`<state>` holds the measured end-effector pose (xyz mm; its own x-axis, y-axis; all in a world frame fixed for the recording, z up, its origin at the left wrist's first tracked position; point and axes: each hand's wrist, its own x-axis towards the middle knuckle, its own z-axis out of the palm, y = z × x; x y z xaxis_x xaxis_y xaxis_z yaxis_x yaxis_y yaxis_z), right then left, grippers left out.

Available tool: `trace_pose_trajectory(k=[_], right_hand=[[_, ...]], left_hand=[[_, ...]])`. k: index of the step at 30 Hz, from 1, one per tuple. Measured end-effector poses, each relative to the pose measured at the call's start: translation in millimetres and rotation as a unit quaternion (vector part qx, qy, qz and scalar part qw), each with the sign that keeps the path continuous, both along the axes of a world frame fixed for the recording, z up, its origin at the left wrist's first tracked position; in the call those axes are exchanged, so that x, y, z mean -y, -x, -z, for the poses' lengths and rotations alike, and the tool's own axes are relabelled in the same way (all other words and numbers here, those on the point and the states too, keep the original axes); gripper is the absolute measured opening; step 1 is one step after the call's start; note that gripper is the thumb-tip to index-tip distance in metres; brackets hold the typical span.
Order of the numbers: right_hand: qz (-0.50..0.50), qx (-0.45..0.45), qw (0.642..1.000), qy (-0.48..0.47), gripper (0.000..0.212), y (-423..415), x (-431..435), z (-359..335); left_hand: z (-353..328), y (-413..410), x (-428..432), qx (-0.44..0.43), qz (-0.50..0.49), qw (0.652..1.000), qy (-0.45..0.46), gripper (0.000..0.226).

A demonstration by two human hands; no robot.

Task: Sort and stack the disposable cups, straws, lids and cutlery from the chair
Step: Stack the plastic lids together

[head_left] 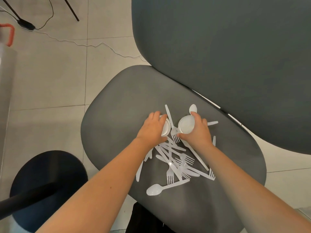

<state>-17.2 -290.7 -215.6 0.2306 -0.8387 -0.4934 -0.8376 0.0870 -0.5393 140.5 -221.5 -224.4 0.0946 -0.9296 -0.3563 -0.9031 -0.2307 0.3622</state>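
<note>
Pale floor tiles (50, 81) surrounded a dark grey chair (117, 106), whose seat filled the middle of the view and whose backrest rose toward one o'clock. A white cable (94, 45) trailed across the tiles at eleven o'clock, and a round black base (48, 179) sat at eight o'clock.

On the seat, the left hand (152, 129) was curled over a white lid or cup (165, 127), fingers wrapped around its far rim; whether it was lifted or only covered could not be told. Just beside it, toward three o'clock, the right hand (197, 132) held a second white round piece (185, 124) between thumb and fingers, its flat face turned toward the camera. A fork (171, 126) lay between the two hands.

Below the hands, toward six o'clock, a loose heap of clear cutlery (178, 162) lay crossed and overlapping, with one spoon (154, 189) apart at its near edge and another spoon (193, 108) at twelve o'clock of the right hand.

The step in hand looked like gathering the round pieces. Next, they would likely need nesting one onto the other, rims aligned, before the tangled cutlery was separated by type.
</note>
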Motion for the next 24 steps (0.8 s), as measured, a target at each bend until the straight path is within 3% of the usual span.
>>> trace_pose_trajectory(k=[5,8,13,16,18,20,24], right_hand=[[0.020,0.039,0.999,0.008,0.096,5.5,-6.5,-6.7],[0.065,0.094,0.993,0.002,0.092,11.8,-14.0,-15.4],[0.143,0.157,0.977,-0.008,0.090,28.0,-32.4,-21.6],[0.154,0.185,0.970,-0.017,0.091,35.1,-48.4,-28.0],[0.151,0.205,0.967,-0.022,0.091,38.2,-57.4,-37.3],[0.140,0.222,0.965,-0.030,0.090,40.3,-64.4,-49.4],[0.094,0.270,0.956,-0.061,0.087,43.5,-85.1,-81.8]], left_hand=[[2.0,1.6,-2.4,0.000,0.031,0.999,0.021,0.080],[-7.0,1.6,-7.6,-0.074,-0.054,0.994,0.067,0.077],[-39.0,6.0,-23.8,-0.242,-0.274,0.921,0.132,0.074],[-64.8,19.5,-47.6,-0.291,-0.361,0.877,0.129,0.070],[-75.4,32.8,-65.9,-0.347,-0.436,0.823,0.109,0.070],[-87.0,47.2,-86.5,-0.438,-0.503,0.738,0.107,0.065],[-122.5,79.9,-127.0,-0.564,-0.571,0.580,0.141,0.022]])
